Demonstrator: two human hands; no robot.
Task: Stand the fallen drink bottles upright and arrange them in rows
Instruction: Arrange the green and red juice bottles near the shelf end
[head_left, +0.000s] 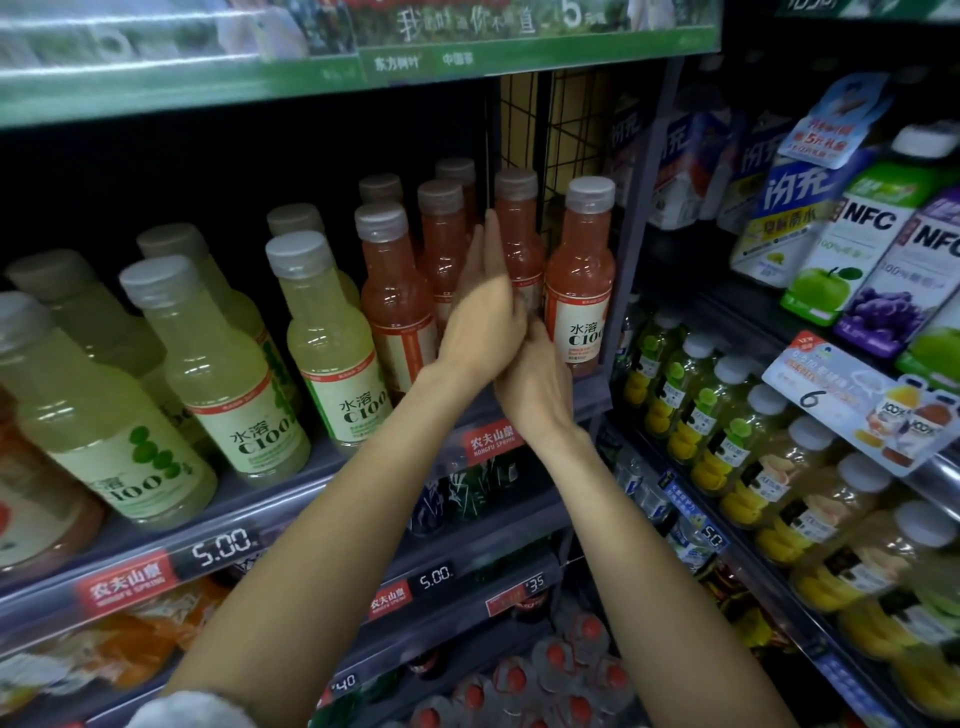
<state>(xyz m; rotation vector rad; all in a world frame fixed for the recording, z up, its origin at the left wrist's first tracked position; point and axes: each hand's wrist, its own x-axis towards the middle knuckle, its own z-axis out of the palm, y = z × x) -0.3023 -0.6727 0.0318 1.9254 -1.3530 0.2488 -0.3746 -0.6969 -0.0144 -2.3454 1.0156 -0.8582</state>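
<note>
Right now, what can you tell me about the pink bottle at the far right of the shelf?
The pink bottle stands upright at the right end of its shelf, beside a black wire divider. It looks like clear plastic full of pinkish-orange drink, with a pale grey cap, a narrow neck and a white label edged in orange that reads C100. The right hand is just beside its base; whether they touch is unclear.

Dim overall; shelf (363, 457) back in deep shadow. Overhead glare on top banner (208, 78). Edges blurred, wide-angle bowing evident.
</note>
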